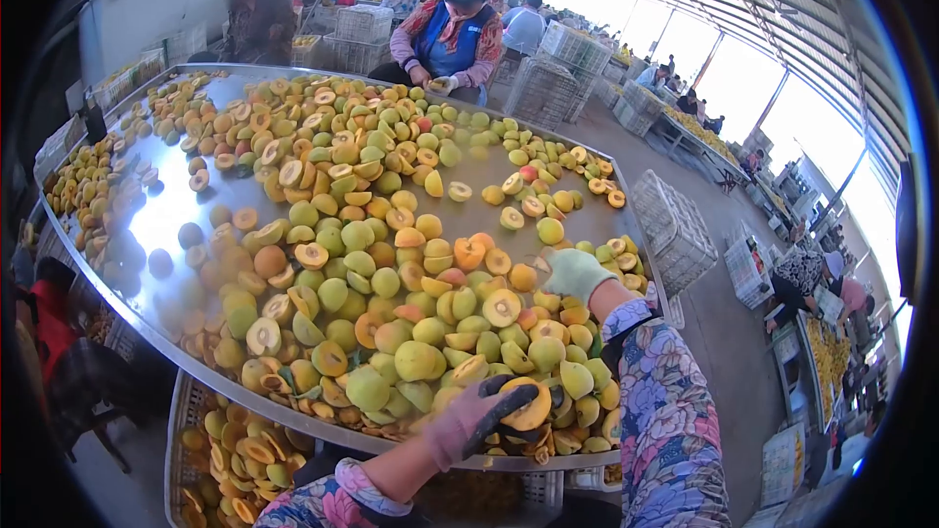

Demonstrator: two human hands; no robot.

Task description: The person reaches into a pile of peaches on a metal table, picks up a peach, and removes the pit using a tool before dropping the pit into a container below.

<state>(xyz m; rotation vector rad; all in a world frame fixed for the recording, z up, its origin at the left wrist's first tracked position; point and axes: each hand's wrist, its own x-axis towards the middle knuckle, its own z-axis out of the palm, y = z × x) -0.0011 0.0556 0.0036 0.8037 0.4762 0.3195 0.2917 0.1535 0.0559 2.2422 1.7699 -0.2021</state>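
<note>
My left hand [472,422], in a pinkish glove with dark fingers, grips a peach half [528,405] at the near edge of the metal table [147,308]. The half's orange cut face is turned up. Farther out, my right hand [575,275] in a pale green glove reaches low over the heap of peaches [418,360]. Its fingertips are blurred and lie close to an orange peach piece [523,278]. Whole green-yellow fruit and cut halves, some with the stone showing, surround both hands.
Below the table's near side stands a crate of peach halves [240,460]. Across the table a person in a blue vest [458,51] handles fruit. White plastic crates [673,230] stand on the floor at right. Other people work at farther tables [699,132].
</note>
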